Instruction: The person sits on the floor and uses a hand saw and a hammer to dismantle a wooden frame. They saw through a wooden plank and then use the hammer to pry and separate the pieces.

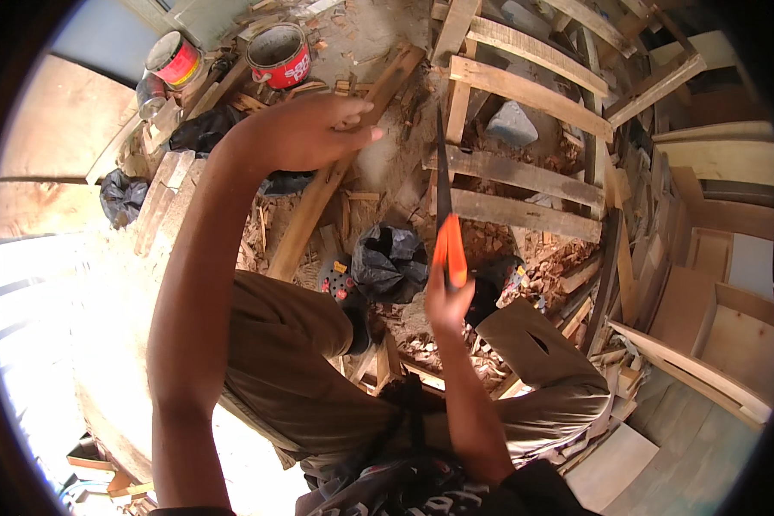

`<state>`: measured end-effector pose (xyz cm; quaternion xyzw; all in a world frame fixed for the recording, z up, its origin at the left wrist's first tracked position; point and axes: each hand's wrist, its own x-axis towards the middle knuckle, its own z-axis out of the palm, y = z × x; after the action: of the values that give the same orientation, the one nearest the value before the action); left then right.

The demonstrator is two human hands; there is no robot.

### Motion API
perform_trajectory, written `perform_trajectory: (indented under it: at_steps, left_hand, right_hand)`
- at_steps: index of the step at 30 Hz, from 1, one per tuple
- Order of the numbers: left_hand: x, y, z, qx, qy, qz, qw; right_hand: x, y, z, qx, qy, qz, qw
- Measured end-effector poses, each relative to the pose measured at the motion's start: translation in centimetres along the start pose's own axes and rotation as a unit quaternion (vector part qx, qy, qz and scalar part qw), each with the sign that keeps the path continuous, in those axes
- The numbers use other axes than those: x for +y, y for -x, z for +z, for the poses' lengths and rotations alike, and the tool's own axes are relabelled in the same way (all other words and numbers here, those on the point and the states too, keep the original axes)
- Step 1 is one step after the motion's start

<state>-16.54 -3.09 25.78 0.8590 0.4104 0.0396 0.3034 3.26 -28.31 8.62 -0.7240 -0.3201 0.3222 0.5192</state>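
My right hand (pixel 449 305) is closed around the orange handle of a handsaw (pixel 444 193). The saw's dark, narrow blade points away from me, beside the slats of a wooden pallet (pixel 525 176). Farther left, my left hand (pixel 318 129) is stretched out over a long wooden plank (pixel 314 202) that lies at a slant. Its fingers are slightly bent and apart, with nothing visible in them; whether it touches the plank I cannot tell. A black plastic bag (pixel 390 262) sits between my feet, near the saw handle.
Wood chips and scraps (pixel 413 335) litter the ground around my legs. A red bucket (pixel 279 56) and a red-labelled can (pixel 174 60) stand at the far left. Wooden drawer-like frames (pixel 697 318) are stacked on the right. A pale stone-like block (pixel 512 125) shows between the pallet slats.
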Motion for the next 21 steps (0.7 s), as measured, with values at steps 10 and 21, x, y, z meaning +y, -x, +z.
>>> perform_trajectory:
  at_steps: [10, 21]
  left_hand:
    - [2.3, -1.8, -0.7, -0.068, -0.002, -0.021, 0.997]
    - [1.3, -2.2, -1.1, -0.122, 0.039, -0.039, 0.991]
  right_hand:
    - [0.3, -7.4, 2.4, 0.013, 0.019, -0.002, 1.0]
    - [-0.9, -6.7, 1.5, -0.014, -0.074, 0.045, 0.996]
